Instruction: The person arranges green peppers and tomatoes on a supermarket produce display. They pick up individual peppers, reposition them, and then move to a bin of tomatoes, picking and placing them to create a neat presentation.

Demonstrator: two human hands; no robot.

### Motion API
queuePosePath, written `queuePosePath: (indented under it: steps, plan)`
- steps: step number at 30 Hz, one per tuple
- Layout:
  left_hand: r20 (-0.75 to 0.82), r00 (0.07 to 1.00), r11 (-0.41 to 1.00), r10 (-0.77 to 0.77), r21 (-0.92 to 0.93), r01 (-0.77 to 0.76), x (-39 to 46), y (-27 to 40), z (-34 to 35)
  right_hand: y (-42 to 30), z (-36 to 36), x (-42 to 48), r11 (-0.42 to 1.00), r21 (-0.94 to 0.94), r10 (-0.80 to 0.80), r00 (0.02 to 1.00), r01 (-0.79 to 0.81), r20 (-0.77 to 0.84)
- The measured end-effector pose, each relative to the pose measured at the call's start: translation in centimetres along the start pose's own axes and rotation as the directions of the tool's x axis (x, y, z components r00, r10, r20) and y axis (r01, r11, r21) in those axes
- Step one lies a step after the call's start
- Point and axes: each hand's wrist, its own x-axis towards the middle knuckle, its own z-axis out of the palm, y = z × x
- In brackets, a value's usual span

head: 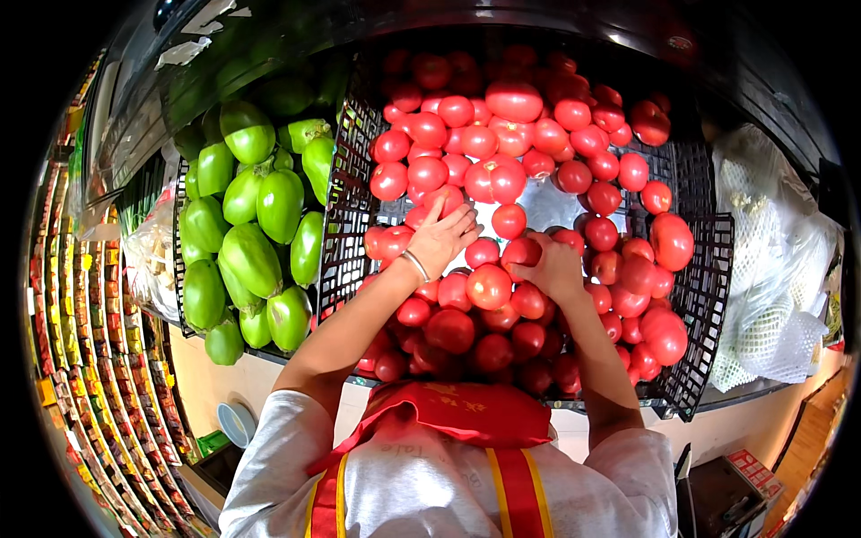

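Observation:
Many red tomatoes (488, 287) lie in a wide display section between black plastic lattice walls (346, 168). My left hand (445, 235), with a bangle (415, 265) at the wrist, rests over tomatoes on the left side, fingers spread; one tomato (444, 200) lies at its fingertips. In the middle of the pile my right hand (555, 265) has its thumb and fingers around a tomato (521, 254). A pale sheet-like base (548, 205) shows between the tomatoes near both hands. What lies under my left palm is hidden.
Green eggplants (249, 259) fill a black crate to the left. Produce in white foam netting and clear plastic (767, 269) lies at the right. Shelves of packaged goods (101, 350) stand far left. A light blue bucket (236, 424) and a cardboard box (753, 474) are below the display.

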Motion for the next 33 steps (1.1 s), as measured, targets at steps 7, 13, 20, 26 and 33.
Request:
queuePosePath:
  steps: [7,13,20,26,33]
  plan:
    - [0.099,0.994,0.996,0.043,-0.076,-0.035,1.6,-1.6,-1.4,2.5,1.0,-2.5,0.793,0.603,0.141,0.935,0.090,-0.326]
    - [0.098,0.908,0.103,-0.408,-0.983,0.153,0.9,-3.0,-3.7,3.0,0.1,-0.8,-0.499,0.855,-0.131,0.987,-0.143,0.089]
    - [0.362,0.835,-0.746,-0.414,-0.661,-0.083,0.9,-2.8,-6.5,-0.5,-1.1,5.0,-0.580,0.807,-0.057,0.994,-0.112,0.098]
    - [0.175,0.928,-0.836,-0.327,-0.512,-0.198,0.1,-2.6,-7.7,-4.8,-5.0,13.8,-0.222,0.973,-0.149,0.984,0.065,-0.100]
    - [0.180,0.907,-0.782,-0.382,-0.586,-0.213,-0.9,-1.6,-8.8,-9.9,-4.5,9.4,0.230,0.915,-0.277,0.924,0.332,-0.265]
